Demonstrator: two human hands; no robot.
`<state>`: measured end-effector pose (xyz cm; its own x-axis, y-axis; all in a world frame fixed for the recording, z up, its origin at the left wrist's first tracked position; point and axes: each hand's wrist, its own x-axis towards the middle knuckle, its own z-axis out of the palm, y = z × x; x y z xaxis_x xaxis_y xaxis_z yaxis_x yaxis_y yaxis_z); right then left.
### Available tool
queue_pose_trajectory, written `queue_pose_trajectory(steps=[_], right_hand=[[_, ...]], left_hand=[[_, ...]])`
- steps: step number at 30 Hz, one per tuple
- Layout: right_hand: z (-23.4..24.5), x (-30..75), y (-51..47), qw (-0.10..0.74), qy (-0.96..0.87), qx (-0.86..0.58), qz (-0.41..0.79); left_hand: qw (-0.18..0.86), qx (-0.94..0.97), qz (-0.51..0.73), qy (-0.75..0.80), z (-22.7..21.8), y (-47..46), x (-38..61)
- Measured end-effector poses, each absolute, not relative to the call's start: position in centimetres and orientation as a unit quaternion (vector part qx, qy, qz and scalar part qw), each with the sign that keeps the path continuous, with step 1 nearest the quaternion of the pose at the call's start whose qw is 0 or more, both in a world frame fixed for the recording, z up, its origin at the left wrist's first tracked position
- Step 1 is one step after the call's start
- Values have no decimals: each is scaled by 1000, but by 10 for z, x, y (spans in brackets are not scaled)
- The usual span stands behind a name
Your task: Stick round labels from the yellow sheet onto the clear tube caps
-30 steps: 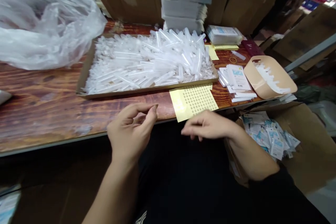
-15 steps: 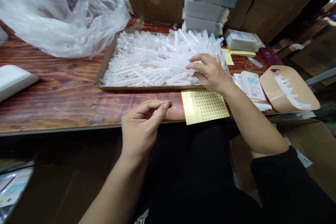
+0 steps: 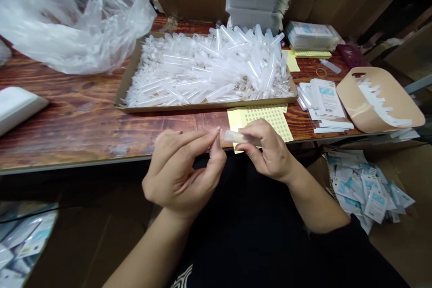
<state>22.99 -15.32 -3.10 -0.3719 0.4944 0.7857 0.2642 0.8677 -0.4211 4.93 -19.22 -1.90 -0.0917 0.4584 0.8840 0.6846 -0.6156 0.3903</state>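
Clear plastic tube held between two hands at the table's near edge, centre of the frame.

Head view: the right hand was clamped on a small clear tube, which lay level across its fingertips with the free end pointing left. The left hand sat just beside that end, thumb and forefinger pinched together at the tube's tip; whether anything was caught between them could not be told. Both hands hovered over the front edge of the wooden table, right below a yellow sticker sheet. Above it, in the upper middle, a cardboard tray held a heap of like tubes. A crumpled plastic bag filled the upper left, and printed packets lay at the right, near a beige holder.
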Motion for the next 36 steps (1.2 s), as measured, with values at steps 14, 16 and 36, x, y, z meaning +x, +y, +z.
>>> queue_pose_trajectory(steps=[14,16,36], right_hand=[[-36,239,-159,507,-812,-264,113],[-37,239,-159,510,-810,-267,113],[-48,249,-168,532,-759,-259,272]], left_hand=[[42,-732,-504,-456,-14,-203,48],[28,-742,-502,-444,-12,-203,46],[-578,-440,-503,-468,6,-185,61]])
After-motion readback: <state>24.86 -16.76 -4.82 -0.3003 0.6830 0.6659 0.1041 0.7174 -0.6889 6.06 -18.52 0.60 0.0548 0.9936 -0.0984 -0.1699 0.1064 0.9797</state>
